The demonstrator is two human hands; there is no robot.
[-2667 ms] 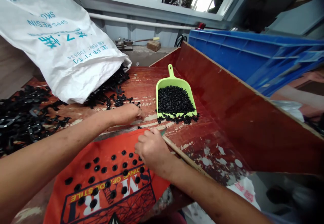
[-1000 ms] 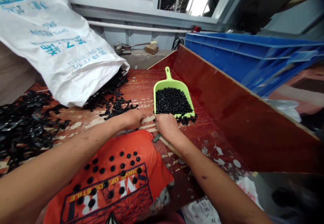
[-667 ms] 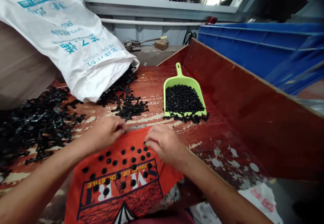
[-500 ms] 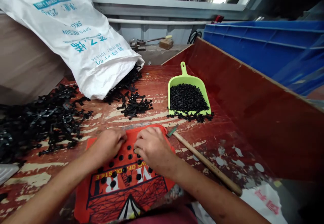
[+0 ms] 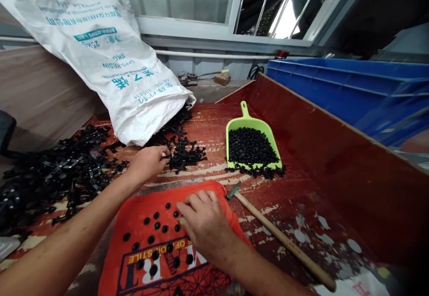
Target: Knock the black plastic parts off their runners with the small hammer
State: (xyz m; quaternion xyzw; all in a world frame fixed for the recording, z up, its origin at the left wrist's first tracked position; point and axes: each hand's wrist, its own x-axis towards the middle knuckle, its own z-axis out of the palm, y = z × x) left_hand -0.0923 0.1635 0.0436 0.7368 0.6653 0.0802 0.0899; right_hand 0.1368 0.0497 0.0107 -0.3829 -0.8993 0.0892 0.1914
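Note:
At the left side of a small heap of black plastic parts [image 5: 186,153], my left hand [image 5: 149,164] has its thumb and fingers closed on a dark piece, partly hidden. My right hand [image 5: 204,227] rests over a red printed cloth [image 5: 134,213], its fingers loosely bent and apart; no object shows between them. Several black round caps [image 5: 156,226] are spread over the cloth, left of and below that hand. Some of the cloth is covered by my right hand and forearm.
A white woven sack [image 5: 134,72] spills black parts beside a large black pile [image 5: 63,166]. A green dustpan [image 5: 246,119] holds small black pieces. Right of the cloth lies a wooden-handled hammer [image 5: 281,235]. A red-brown board [image 5: 321,153] and blue crate [image 5: 345,95] stand at right.
My left hand has moved from the cloth forward to the small heap. My right hand stays over the cloth, its fingers less pinched. The camera view has tilted up.

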